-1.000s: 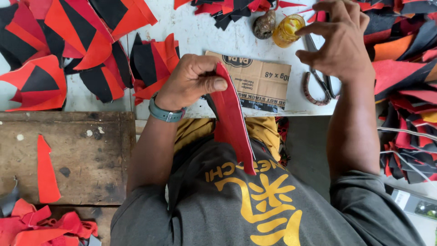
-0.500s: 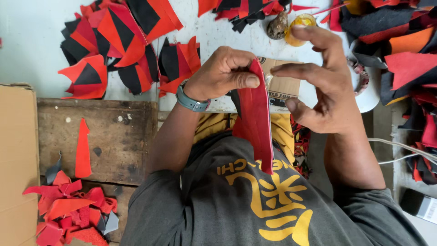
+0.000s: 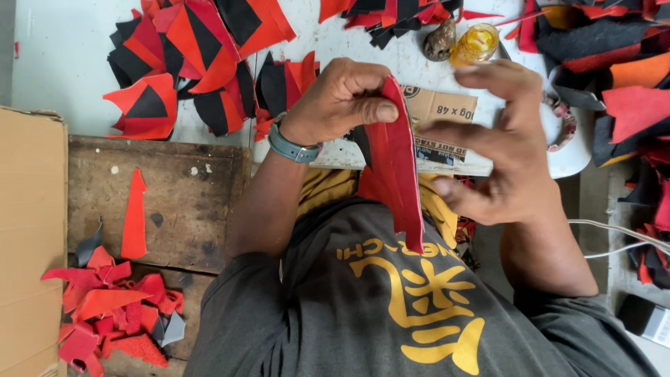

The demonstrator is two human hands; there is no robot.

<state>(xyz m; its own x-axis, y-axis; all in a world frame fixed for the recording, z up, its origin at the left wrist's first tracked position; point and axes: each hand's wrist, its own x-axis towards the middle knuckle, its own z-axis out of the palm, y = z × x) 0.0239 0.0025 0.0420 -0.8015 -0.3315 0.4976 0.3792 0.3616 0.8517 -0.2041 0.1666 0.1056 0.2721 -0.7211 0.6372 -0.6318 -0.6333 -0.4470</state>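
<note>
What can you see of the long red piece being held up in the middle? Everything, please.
The long red piece is a narrow, tapering strip of what looks like leather or felt, bright red with a darker, near-black shade along its left edge. It hangs roughly upright in front of the person's grey shirt, its top rounded and its lower end pointed. The left hand pinches its top between thumb and fingers. The right hand is open beside it, fingers spread, not clearly touching it.

A long leather strip [image 3: 394,164] hangs between the left hand [image 3: 342,101] and the right hand [image 3: 499,139], in front of the counter [image 3: 77,63], where cut pieces [image 3: 188,63] lie left of a small jar [image 3: 474,43].
</note>
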